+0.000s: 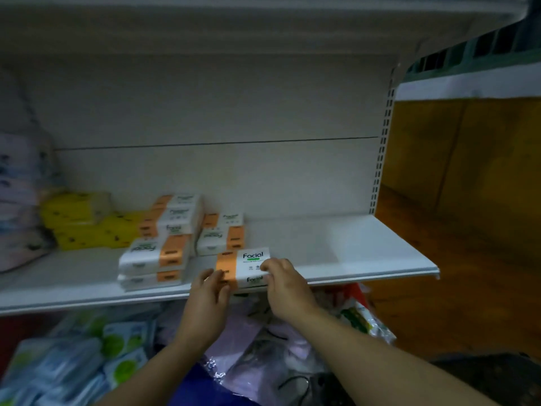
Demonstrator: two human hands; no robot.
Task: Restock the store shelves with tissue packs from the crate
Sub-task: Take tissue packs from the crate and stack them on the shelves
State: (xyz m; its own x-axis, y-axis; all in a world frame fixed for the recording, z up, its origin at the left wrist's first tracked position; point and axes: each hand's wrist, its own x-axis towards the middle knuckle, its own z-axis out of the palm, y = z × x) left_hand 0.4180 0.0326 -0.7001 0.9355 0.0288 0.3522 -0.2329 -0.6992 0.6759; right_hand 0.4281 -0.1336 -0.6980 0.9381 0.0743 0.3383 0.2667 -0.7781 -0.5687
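Hands (pixel 281 284) around white-orange tissue pack (pixel 244 268)

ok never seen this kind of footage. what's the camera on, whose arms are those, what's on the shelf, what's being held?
There is no robot here. One wide-angle camera sits on a person's head and looks forward and down, so the two bare arms coming in from the bottom are the wearer's own.

Both hands hold one white-and-orange pack marked "Facial" at the front edge of the white shelf: the left hand grips its orange end, the right hand its white end.

Further back on the shelf are more packs of the same kind, some stacked, then yellow packs to their left and pale blurred ones at the far left. The right part of the shelf is bare. Below it lie bagged goods, too blurred to name.
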